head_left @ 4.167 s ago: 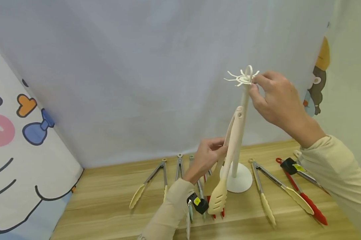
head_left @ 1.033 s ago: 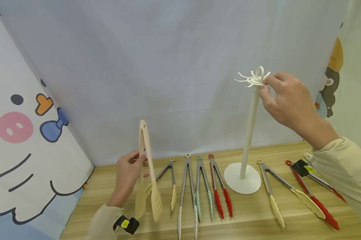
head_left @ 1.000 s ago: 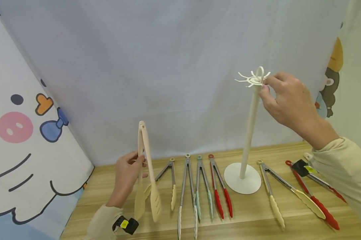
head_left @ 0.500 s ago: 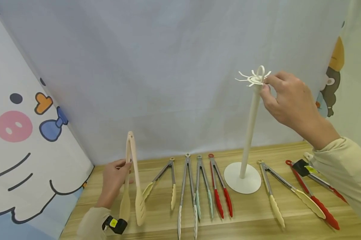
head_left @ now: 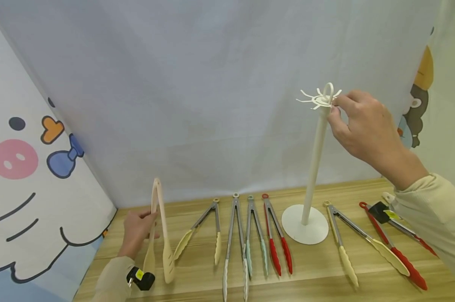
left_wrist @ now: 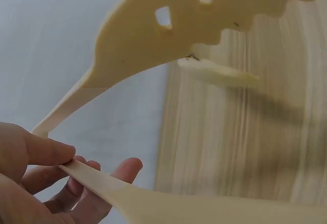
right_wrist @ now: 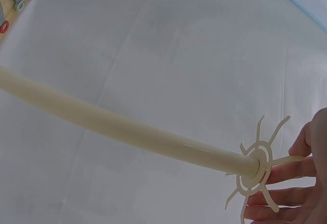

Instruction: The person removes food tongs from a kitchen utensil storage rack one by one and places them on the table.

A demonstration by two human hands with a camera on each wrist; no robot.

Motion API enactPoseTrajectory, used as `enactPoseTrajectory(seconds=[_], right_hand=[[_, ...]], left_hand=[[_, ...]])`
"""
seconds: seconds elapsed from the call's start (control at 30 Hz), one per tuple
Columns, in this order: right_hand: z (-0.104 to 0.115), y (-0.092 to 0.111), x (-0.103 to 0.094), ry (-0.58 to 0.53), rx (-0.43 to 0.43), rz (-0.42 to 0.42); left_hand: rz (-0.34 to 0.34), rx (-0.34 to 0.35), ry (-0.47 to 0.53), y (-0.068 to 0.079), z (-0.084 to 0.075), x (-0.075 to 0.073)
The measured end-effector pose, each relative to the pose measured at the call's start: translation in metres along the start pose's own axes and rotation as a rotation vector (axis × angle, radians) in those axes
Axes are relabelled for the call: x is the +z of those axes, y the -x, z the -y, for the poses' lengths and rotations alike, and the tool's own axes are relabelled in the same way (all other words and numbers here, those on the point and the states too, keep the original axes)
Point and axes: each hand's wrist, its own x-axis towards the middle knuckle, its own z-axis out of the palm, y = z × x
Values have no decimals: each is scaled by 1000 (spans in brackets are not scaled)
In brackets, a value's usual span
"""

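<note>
My left hand (head_left: 134, 230) pinches one arm of a pair of pale pink tongs (head_left: 168, 262) with cream heads, one slotted. They stand hinge-up near the table's left side, arms spread. In the left wrist view, thumb and fingers (left_wrist: 43, 150) grip the lower arm, while the slotted head arches above. My right hand (head_left: 367, 126) pinches a hook at the top of a white utensil stand (head_left: 313, 176). Seen from the right wrist, the hook ring (right_wrist: 253, 170) has several curved prongs around the pole, one between thumb and fingers. No tongs hang on these hooks.
On the wooden table (head_left: 197, 289) lie yellow tongs (head_left: 218, 247), white tongs (head_left: 231, 235), mint tongs (head_left: 264, 256) and red tongs (head_left: 286, 256). Right of the stand lie another yellow pair (head_left: 348, 264) and more red-tipped tongs (head_left: 409, 268). A grey curtain (head_left: 212, 105) hangs behind.
My left hand has carried the pink tongs from beside the stand's pole leftward and down to the table's left side. My right hand keeps its hold on the stand's top.
</note>
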Motion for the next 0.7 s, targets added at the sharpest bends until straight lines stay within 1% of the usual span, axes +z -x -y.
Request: enactPoseTrajectory(seconds=[0.43,0.6,0.7], right_hand=[[-1,1,0,4,-11,-15],[-1,1,1,7,-11,-21],[-1,0,2,8,-13,-23]], left_hand=[[86,-46,-49,-22,34,1],[126,-58,-75,-25,39,3],[152,-50,-92,-26,42,4]])
